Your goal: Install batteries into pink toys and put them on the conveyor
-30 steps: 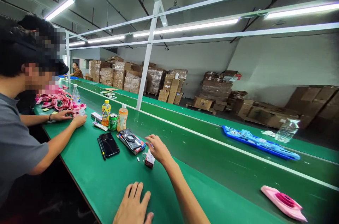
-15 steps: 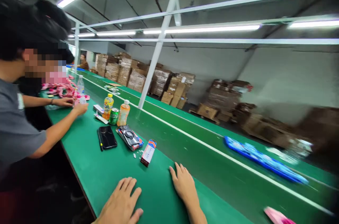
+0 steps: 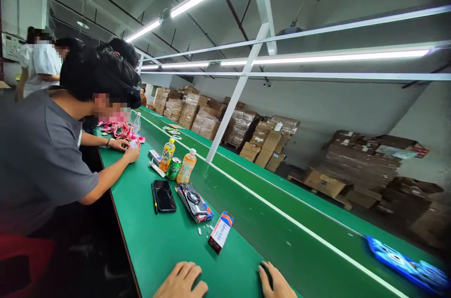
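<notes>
My left hand (image 3: 183,281) lies flat on the green table (image 3: 155,241) at the bottom edge, fingers apart, holding nothing. My right hand (image 3: 276,283) rests palm down a little to its right, also empty. A small red, white and blue carton (image 3: 220,231) lies on the table just beyond both hands, nearest to my left one, with a few white bits beside it. Further back lie a black phone (image 3: 164,195) with a pen and a second phone (image 3: 192,198) on a flat packet.
Two drink bottles (image 3: 185,166) and a green can (image 3: 174,168) stand beyond the phones. A co-worker in a grey shirt (image 3: 38,157) leans over pink parts (image 3: 120,130) at left. A blue tray (image 3: 408,264) rides the conveyor belt (image 3: 282,223) at right. Stacked cartons (image 3: 271,141) line the far wall.
My right hand let go of the small carton and drew back to the table edge next to my left. The view swung left, and the pink part on the belt left the frame.
</notes>
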The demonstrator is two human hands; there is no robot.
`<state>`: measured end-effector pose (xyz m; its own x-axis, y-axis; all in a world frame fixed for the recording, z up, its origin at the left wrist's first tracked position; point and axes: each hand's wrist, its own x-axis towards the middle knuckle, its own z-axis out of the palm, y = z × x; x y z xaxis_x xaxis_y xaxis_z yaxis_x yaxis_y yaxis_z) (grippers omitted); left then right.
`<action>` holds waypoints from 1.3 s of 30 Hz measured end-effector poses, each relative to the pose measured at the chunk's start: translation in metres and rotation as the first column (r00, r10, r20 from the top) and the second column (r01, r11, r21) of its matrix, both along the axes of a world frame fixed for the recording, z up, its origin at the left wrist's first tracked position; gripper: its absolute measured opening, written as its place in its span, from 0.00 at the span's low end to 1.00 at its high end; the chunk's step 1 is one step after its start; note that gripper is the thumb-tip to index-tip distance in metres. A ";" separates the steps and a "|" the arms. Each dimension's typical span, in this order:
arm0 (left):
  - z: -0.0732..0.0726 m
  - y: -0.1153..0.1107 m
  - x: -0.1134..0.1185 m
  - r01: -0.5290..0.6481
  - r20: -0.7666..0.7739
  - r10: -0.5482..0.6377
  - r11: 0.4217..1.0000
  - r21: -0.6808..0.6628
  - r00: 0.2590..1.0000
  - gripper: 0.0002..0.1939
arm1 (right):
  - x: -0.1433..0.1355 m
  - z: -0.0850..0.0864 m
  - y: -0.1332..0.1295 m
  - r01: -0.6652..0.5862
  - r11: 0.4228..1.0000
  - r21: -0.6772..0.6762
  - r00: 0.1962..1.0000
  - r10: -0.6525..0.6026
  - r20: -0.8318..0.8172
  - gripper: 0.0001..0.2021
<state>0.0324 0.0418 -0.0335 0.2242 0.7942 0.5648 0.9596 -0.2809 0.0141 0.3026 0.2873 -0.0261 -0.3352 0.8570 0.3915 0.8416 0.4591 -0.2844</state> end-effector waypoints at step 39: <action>0.045 -0.031 0.000 0.179 0.510 0.045 0.907 -0.382 0.859 0.22 | -0.090 0.024 -0.078 -0.058 0.986 0.154 0.997 0.065 -0.043 0.17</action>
<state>0.0319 0.0107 0.0111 0.0635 0.9670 0.2467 0.7675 -0.2054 0.6073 0.2127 0.2097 -0.0019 -0.3628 0.7642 0.5332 0.7977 0.5505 -0.2462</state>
